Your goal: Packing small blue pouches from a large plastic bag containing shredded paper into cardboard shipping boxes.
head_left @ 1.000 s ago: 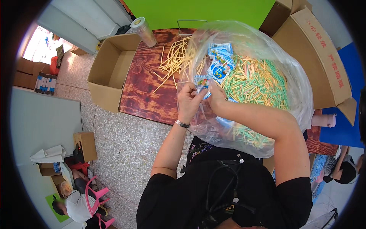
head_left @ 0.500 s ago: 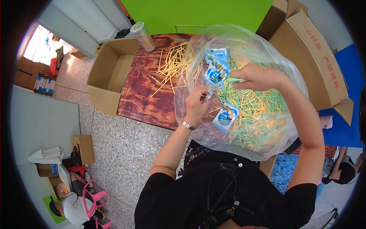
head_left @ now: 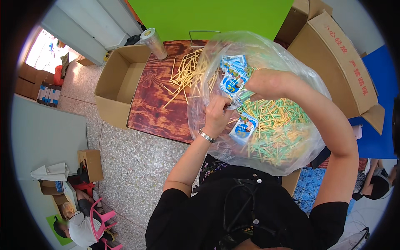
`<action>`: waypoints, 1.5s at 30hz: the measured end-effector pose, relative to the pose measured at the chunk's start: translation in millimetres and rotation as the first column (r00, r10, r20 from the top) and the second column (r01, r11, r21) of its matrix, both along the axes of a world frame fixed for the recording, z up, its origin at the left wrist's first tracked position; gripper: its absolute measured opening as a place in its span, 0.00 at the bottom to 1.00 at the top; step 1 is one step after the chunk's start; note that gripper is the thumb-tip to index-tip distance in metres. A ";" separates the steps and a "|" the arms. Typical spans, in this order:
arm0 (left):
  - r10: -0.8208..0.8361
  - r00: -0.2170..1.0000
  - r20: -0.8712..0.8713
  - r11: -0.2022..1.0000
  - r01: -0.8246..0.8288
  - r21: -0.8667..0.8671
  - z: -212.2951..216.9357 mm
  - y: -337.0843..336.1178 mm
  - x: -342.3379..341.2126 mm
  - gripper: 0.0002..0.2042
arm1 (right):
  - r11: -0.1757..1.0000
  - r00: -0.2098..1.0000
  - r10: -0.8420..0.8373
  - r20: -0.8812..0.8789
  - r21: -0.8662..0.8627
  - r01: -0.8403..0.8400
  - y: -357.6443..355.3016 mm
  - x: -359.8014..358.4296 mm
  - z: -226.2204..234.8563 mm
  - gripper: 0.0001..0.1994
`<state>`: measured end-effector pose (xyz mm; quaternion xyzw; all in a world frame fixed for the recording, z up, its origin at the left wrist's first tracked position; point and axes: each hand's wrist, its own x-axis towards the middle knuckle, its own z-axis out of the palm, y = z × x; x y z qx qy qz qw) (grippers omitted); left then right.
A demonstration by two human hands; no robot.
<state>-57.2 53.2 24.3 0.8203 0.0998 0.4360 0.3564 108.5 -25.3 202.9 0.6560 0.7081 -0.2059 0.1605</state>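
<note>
I hold a big clear plastic bag (head_left: 300, 83) in front of my chest. It is filled with thin green and yellow sticks (head_left: 275, 129) and several small blue and white packets (head_left: 232, 77). My left hand (head_left: 217, 114), with a metal watch on the wrist, grips the bag's near edge. Raised at the bag's mouth, my right hand (head_left: 266, 83) is closed on a packet. One packet (head_left: 243, 128) lies lower in the bag on the sticks.
Loose yellow sticks (head_left: 185, 79) lie on a dark wooden table (head_left: 154, 108). An open empty cardboard box (head_left: 121, 83) stands at its left, a tape roll (head_left: 153, 41) at the back. Large cartons (head_left: 337, 62) stand right. A person sits low left by a pink chair (head_left: 100, 225).
I lifted the bag higher and my right hand went up from beside my left hand to the bag's mouth among the packets. One packet dropped lower onto the sticks.
</note>
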 end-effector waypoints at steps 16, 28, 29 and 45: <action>0.007 0.999 0.053 0.982 -0.017 0.186 10.3 -8.6 12.8 0.14 | 0.986 0.947 -0.101 0.304 -0.098 0.136 11.1 -29.2 18.2 0.09; -0.137 0.990 0.030 0.958 0.140 -0.249 -12.3 -3.2 37.1 0.16 | 0.865 0.962 -0.006 -0.273 0.482 0.142 -29.2 41.0 3.1 0.17; -0.182 0.979 0.094 0.931 0.202 -0.303 -21.8 -0.5 43.1 0.16 | 0.864 0.961 -0.014 -0.275 0.481 0.150 -30.7 40.7 -6.3 0.17; 0.050 0.925 -0.378 0.972 0.042 0.232 -69.1 45.6 50.9 0.13 | 0.498 0.735 -0.453 -0.505 0.540 0.678 -3.0 28.3 -172.4 0.12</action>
